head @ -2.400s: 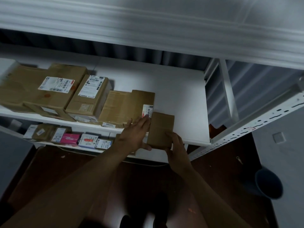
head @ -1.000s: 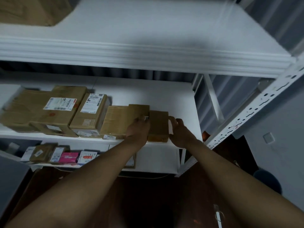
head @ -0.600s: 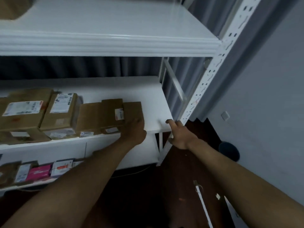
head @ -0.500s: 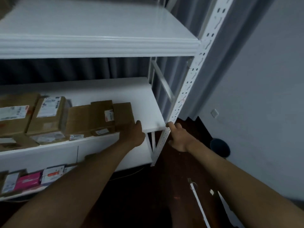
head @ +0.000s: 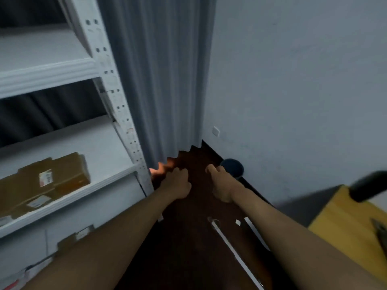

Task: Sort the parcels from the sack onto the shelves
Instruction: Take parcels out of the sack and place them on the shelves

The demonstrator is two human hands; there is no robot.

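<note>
Brown cardboard parcels [head: 45, 181] with white labels lie on the middle shelf [head: 104, 147] of a white metal rack at the left. My left hand [head: 177, 185] hangs in the air to the right of the rack's corner post [head: 117, 105], fingers loosely curled, holding nothing. My right hand [head: 219, 184] floats a little further right over the dark floor, also empty with loosely curled fingers. Neither hand touches a parcel. No sack is in view.
A grey curtain [head: 159, 80] hangs behind the rack. A dark round bin [head: 232, 167] stands by the wall. A yellow surface [head: 345, 225] with a black handle [head: 368, 188] is at the right. White strips [head: 230, 243] lie on the dark floor. Small parcels [head: 18, 275] sit on the lower shelf.
The view has swung to the right, away from the shelf. Both hands have left the small brown parcel on the middle shelf and pulled back over the floor, empty.
</note>
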